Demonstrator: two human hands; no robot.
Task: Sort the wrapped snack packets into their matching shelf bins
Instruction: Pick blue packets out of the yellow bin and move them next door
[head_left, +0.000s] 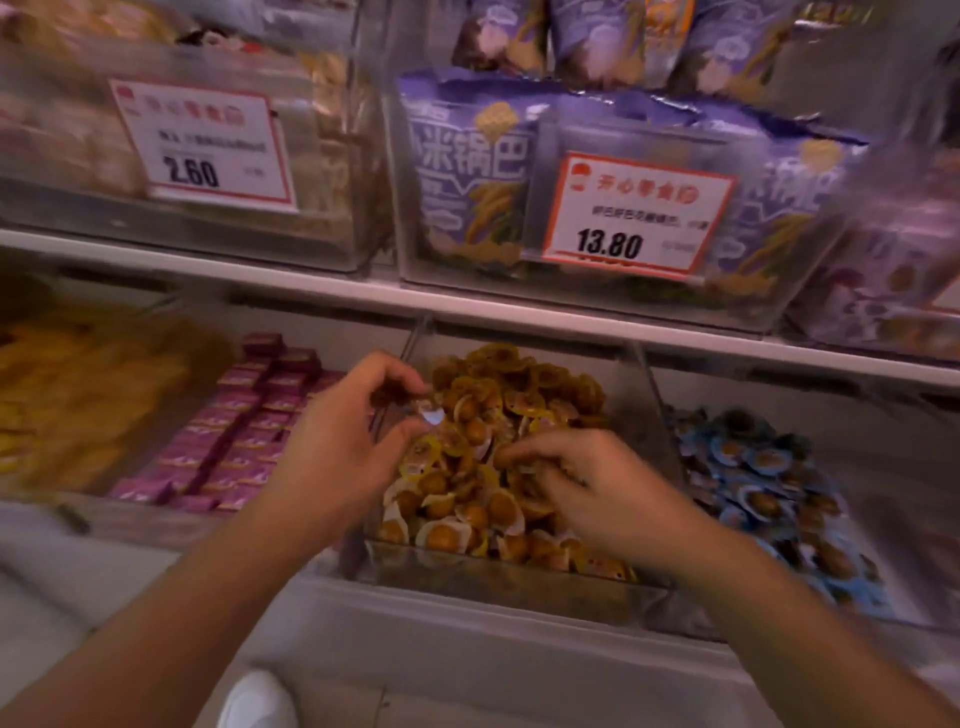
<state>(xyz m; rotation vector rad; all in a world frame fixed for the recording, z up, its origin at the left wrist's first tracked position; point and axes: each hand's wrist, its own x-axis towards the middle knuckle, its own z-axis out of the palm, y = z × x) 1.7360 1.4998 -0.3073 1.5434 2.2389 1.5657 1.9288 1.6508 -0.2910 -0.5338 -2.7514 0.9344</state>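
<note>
A small blue-and-white wrapped snack packet (432, 417) is pinched between the thumb and curled fingers of the left hand (345, 436), over the back left corner of the clear plastic bin (498, 582) heaped with yellow-wrapped round snack packets (488, 499). The right hand (597, 493) lies on that heap, fingers curled into the packets; whether it grips one I cannot tell. Just right sits a pile of blue-wrapped packets (763, 467), just left rows of pink boxes (234, 441). On the shelf above hangs a price card reading 13.80 (634, 218).
</note>
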